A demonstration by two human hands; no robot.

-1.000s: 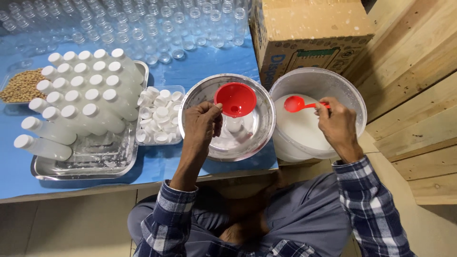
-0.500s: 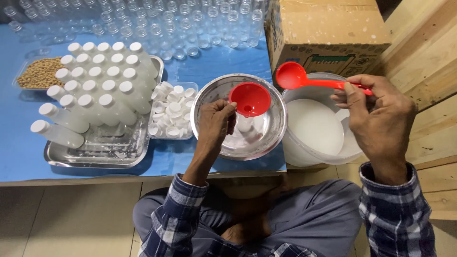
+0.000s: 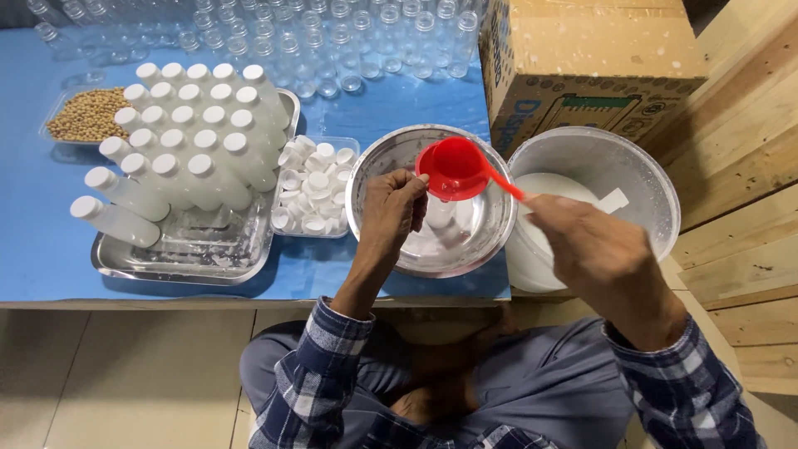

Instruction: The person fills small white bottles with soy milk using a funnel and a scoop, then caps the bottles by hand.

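Red plastic catches the eye first: a glossy red plastic funnel [image 3: 451, 169] with a round mouth, pinched at its rim by the fingertips of the left hand [image 3: 396, 209]. Level with that grip, a red plastic ladle [image 3: 499, 179] lies across the funnel's mouth, its thin handle running back into the right hand [image 3: 600, 258], whose fingers are curled closed around it. Just under the left hand's hold, a small translucent plastic bottle [image 3: 438, 213] stands inside a shallow round bowl of dull stainless steel [image 3: 391, 162], its floor streaked with white liquid.

Beyond the right hand's knuckles sits a round white plastic tub [image 3: 640, 179], smooth-walled and partly filled with opaque white milk-like liquid. Past the tub stands a brown corrugated cardboard box [image 3: 582, 58].

Outward from the left wrist lies a clear square plastic tray of small white screw caps [image 3: 312, 187], just beside the steel bowl. Further out, a rectangular steel tray [image 3: 179, 258] bears rows of capped cylindrical bottles filled with white liquid [image 3: 179, 137], laid leaning on one another. Beyond them a clear container holds matte beige soybeans [image 3: 87, 115], and many empty clear bottles [image 3: 332, 33] crowd the far edge of the blue tabletop [image 3: 50, 208]. Both sleeves are blue-and-white plaid flannel.
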